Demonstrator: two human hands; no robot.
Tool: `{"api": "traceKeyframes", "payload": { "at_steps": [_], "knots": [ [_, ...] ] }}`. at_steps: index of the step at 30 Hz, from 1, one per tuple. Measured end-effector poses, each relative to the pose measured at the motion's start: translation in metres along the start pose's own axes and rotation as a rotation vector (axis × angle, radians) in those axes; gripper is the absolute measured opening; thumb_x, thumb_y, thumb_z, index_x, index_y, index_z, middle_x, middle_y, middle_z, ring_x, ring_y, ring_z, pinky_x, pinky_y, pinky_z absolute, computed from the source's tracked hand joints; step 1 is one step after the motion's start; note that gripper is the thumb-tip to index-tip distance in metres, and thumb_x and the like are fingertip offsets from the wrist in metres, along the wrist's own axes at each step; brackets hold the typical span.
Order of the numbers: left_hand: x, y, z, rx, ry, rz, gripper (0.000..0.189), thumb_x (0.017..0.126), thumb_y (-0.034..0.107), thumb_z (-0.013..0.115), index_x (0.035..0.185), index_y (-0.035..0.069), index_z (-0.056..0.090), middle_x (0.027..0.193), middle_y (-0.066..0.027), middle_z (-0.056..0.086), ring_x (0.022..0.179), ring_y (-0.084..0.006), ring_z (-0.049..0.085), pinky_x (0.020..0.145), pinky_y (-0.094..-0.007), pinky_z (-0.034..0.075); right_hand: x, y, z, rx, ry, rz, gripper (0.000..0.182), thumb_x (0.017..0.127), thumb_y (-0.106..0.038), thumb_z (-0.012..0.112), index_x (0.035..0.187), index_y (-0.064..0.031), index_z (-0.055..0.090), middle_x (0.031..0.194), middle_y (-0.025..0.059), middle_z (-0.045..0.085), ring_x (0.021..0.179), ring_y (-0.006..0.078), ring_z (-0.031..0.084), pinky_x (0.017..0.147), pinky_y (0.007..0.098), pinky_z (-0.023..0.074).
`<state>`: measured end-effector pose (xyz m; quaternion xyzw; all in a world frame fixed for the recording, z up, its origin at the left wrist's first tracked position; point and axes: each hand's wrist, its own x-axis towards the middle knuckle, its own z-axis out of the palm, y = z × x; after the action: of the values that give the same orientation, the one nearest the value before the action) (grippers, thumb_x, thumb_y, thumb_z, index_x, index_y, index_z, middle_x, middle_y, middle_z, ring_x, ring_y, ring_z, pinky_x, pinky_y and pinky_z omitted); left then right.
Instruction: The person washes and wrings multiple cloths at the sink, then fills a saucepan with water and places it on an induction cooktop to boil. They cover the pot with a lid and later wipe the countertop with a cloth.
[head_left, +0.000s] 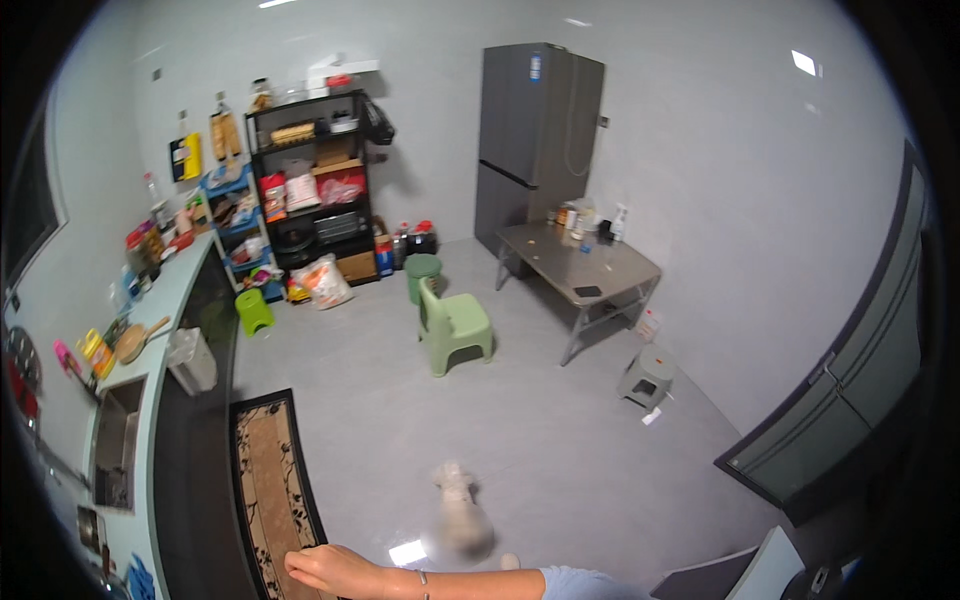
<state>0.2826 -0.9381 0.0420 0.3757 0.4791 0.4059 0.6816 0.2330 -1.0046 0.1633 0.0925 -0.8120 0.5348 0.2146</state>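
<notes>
My right hand (330, 568) reaches in from the bottom right, with a pale blue sleeve and a metal bracelet on the wrist. Its fingers are curled together, and I see nothing held in them. Below the hand lies a long patterned floor mat (268, 480) with a dark border. My left hand is out of view. A small pale dog (459, 510) is on the grey tiled floor just beyond my forearm, its rear part blurred. The tip of a shoe (510, 561) shows beside it.
Along the left runs a counter (174, 300) with a sink (118, 442) and a wooden-handled pan (135, 341). A green chair (459, 322), folding table (577, 259) and grey stool (647, 375) stand ahead. Farther back are a black shelf rack (311, 187) and refrigerator (517, 135).
</notes>
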Motion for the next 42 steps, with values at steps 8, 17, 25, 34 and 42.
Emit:
{"api": "traceKeyframes", "payload": {
  "at_steps": [8,17,25,34,42],
  "knots": [
    [0.096,0.029,0.016,0.012,0.047,-0.011,0.023,0.085,0.016,0.054,0.105,0.005,0.053,0.085,-0.0023,0.056,0.074,-0.0118,0.053,0.057,-0.0232,0.043,-0.049,0.024,-0.137,-0.280,0.020,0.004,0.016,0.083,-0.012,0.051,0.077,-0.0010,0.041,0.065,0.0138,0.051,0.062,0.0348,0.053,0.052,0.0427,0.0412],
    [0.062,0.018,-0.002,-0.129,0.558,0.049,0.023,0.085,0.016,0.055,0.104,0.005,0.052,0.082,-0.0019,0.055,0.071,-0.0107,0.051,0.056,-0.0220,0.042,-0.086,0.033,-0.224,-0.335,0.137,-0.240,0.009,0.082,-0.009,0.055,0.085,-0.0030,0.060,0.078,0.0092,0.063,0.065,0.0238,0.062,0.053,0.0326,0.0492],
    [0.014,-0.005,-0.009,-0.284,0.848,0.069,0.022,0.084,0.016,0.055,0.104,0.005,0.052,0.080,-0.0015,0.053,0.067,-0.0097,0.050,0.055,-0.0209,0.041,-0.073,0.031,-0.239,-0.194,0.091,-0.041,0.007,0.079,-0.011,0.061,0.082,-0.0055,0.060,0.071,0.0081,0.062,0.057,0.0232,0.059,0.050,0.0305,0.0459],
    [0.001,0.002,-0.089,-0.382,0.785,0.132,0.022,0.084,0.016,0.055,0.103,0.005,0.052,0.077,-0.0010,0.052,0.064,-0.0085,0.048,0.054,-0.0197,0.040,0.028,0.054,-0.184,-0.198,-0.012,-0.049,0.006,0.079,-0.011,0.061,0.082,-0.0059,0.060,0.070,0.0084,0.062,0.058,0.0235,0.059,0.051,0.0305,0.0465],
    [-0.041,0.003,-0.220,-0.469,0.635,0.160,0.022,0.084,0.016,0.056,0.103,0.005,0.052,0.075,-0.0006,0.051,0.060,-0.0075,0.047,0.053,-0.0186,0.038,0.185,0.090,-0.031,-0.070,-0.260,-0.197,0.008,0.080,-0.013,0.061,0.082,-0.0062,0.059,0.068,0.0093,0.060,0.057,0.0246,0.058,0.050,0.0312,0.0458]
  ]
}}
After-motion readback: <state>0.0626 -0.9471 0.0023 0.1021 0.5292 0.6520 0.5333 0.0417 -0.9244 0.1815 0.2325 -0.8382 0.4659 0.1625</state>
